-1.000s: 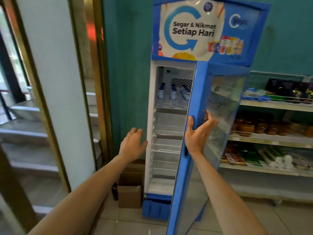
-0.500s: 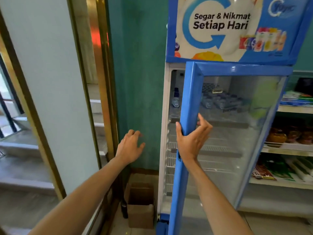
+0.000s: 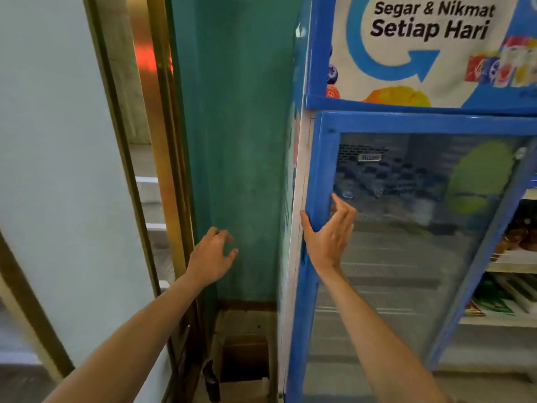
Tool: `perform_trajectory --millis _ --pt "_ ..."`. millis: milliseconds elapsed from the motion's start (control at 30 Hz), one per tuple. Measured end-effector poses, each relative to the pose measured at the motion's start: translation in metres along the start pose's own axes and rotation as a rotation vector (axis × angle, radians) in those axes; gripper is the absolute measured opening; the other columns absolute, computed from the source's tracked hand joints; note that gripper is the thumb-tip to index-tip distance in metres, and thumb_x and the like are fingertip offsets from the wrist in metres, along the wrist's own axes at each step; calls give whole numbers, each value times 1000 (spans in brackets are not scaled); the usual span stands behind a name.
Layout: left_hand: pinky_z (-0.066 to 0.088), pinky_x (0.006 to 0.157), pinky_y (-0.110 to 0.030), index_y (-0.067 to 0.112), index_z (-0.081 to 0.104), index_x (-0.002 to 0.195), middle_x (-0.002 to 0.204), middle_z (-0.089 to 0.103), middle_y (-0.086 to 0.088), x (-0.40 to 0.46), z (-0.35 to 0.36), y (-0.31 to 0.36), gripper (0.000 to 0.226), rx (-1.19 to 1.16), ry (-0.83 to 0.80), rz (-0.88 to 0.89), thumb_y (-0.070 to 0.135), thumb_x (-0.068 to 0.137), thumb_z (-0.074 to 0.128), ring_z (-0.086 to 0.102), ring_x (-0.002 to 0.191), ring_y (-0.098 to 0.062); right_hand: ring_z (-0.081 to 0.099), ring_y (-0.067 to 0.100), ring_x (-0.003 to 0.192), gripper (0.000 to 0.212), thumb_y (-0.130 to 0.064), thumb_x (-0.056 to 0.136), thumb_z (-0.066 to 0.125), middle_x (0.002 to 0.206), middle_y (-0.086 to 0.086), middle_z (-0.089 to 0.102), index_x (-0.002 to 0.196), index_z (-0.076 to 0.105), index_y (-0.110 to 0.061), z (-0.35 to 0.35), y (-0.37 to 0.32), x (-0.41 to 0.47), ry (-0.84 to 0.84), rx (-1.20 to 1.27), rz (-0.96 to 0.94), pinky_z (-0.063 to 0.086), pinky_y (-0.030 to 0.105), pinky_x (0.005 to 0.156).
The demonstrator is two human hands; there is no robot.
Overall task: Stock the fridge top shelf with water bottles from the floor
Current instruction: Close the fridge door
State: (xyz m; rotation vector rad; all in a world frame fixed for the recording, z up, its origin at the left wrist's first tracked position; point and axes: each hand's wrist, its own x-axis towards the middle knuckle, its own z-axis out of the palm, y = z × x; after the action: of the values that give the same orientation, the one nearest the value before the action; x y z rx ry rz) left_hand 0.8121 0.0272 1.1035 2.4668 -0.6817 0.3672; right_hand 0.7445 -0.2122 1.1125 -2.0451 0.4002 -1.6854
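- Door (image 3: 316,175) has swung nearly shut against fridge (image 3: 302,158) since earlier frame.
- Right hand (image 3: 328,234) grips door edge, thumb wrapped around it, fingers loosely curled on the glass.
- Left hand (image 3: 212,257) empty, half open, mid-air.
- Bottles (image 3: 374,184) on top shelf, blurred behind glass.
- Box (image 3: 244,359) on floor by fridge.

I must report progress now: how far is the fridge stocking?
Done: water bottles stand on the top shelf behind the glass. In hand: the right hand grips the blue door edge, nearly shut; the left hand is empty. Left: apparently only closing; the cardboard box looks empty.
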Motion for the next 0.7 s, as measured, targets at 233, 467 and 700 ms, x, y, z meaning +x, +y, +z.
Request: perform_trajectory --millis 233,467,700 --pt "46 95 -33 18 50 127 128 50 0 63 3 -27 40 7 0 38 34 91 62 51 119 -19 53 21 105 70 -47 86 73 122 3 48 138 42 -12 60 17 17 -29 -65 39 45 39 85" --pt "44 101 -45 19 44 136 136 47 -2 99 29 -21 51 -4 -55 82 40 91 60 45 127 -23 48 24 105 72 -43 85 73 121 8 46 139 38 -11 96 25 29 -26 -120 72 43 38 88" --pt "45 101 -47 17 44 136 136 47 -4 110 38 -19 52 -16 -97 121 38 91 60 45 126 -24 47 26 112 74 -43 85 73 127 9 44 140 37 -8 99 25 28 -16 -194 70 44 41 89"
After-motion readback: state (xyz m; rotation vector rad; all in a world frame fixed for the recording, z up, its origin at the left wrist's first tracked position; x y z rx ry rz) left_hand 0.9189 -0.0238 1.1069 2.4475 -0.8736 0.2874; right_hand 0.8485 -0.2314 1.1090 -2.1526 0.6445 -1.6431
